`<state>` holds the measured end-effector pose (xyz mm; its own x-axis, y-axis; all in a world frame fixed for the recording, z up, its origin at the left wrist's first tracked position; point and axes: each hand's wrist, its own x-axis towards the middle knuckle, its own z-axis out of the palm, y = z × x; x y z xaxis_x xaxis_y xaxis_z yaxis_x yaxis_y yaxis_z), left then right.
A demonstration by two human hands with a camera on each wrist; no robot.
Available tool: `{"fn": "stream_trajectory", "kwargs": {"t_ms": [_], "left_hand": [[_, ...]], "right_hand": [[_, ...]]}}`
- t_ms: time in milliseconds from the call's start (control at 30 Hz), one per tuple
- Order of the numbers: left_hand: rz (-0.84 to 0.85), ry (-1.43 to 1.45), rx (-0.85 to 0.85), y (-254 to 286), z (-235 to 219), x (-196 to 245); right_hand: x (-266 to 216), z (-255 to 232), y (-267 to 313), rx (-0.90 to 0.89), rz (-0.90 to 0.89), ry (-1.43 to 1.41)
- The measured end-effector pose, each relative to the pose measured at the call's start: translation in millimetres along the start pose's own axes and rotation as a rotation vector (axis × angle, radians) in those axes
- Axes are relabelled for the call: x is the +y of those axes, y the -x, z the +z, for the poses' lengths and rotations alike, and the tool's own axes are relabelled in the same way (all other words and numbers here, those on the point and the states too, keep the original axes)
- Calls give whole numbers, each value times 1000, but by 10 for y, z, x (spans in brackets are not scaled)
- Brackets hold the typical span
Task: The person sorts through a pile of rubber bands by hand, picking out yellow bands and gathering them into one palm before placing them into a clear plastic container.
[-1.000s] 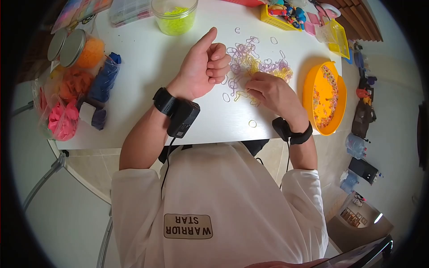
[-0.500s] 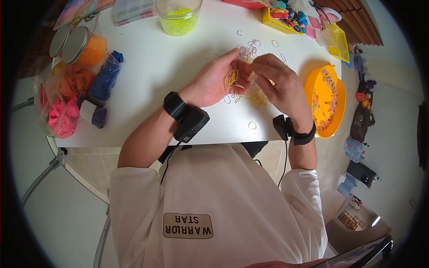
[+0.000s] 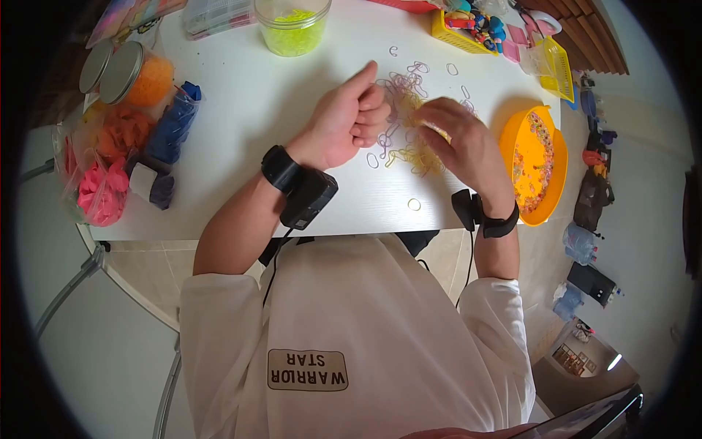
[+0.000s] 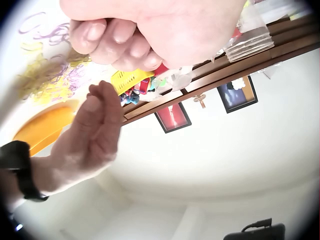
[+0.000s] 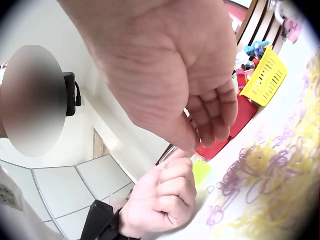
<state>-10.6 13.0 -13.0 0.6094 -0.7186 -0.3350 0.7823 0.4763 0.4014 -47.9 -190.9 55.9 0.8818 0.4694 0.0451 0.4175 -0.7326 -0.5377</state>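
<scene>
My left hand (image 3: 342, 126) is held above the white table with its fingers curled into the palm and its thumb up. The small yellow rubber bands that lay in that palm a moment ago are hidden behind the curled fingers. Just to the right, my right hand (image 3: 464, 143) hovers over a loose pile of purple and yellow rubber bands (image 3: 418, 159), fingers bent loosely and nothing seen between them. The right wrist view shows the bands (image 5: 270, 175) spread beneath it, purple and yellow mixed. One single band (image 3: 414, 205) lies apart, nearer the front edge.
An orange tray (image 3: 538, 201) with small colourful bits stands at the right edge. At the back are a tub of lime-green pieces (image 3: 292, 40) and a yellow basket (image 3: 464, 40) of small toys. Jars with an orange filling (image 3: 152, 82) and bagged bundles (image 3: 104, 196) line the left.
My left hand opened half a second ago, showing yellow bands in its palm while the right fingers met it. Now the left fingers are curled again and the right hand has drawn back over the pile.
</scene>
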Motion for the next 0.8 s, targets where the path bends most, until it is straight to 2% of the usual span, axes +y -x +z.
{"fn": "stream_trajectory", "kwargs": {"t_ms": [133, 233, 433, 533, 633, 800], "left_hand": [[31, -26, 53, 28, 27, 68], [29, -23, 30, 7, 2, 41], [32, -39, 23, -3, -5, 29], [29, -30, 20, -6, -5, 32], [31, -23, 15, 1, 0, 31], [29, -16, 11, -15, -4, 7]], "right_hand": [[142, 140, 150, -107, -101, 99], [121, 252, 205, -118, -71, 205], [140, 293, 223, -89, -101, 162], [160, 254, 212, -91, -74, 76], [107, 161, 198, -85, 5, 38], [52, 59, 196, 0, 172, -177]]}}
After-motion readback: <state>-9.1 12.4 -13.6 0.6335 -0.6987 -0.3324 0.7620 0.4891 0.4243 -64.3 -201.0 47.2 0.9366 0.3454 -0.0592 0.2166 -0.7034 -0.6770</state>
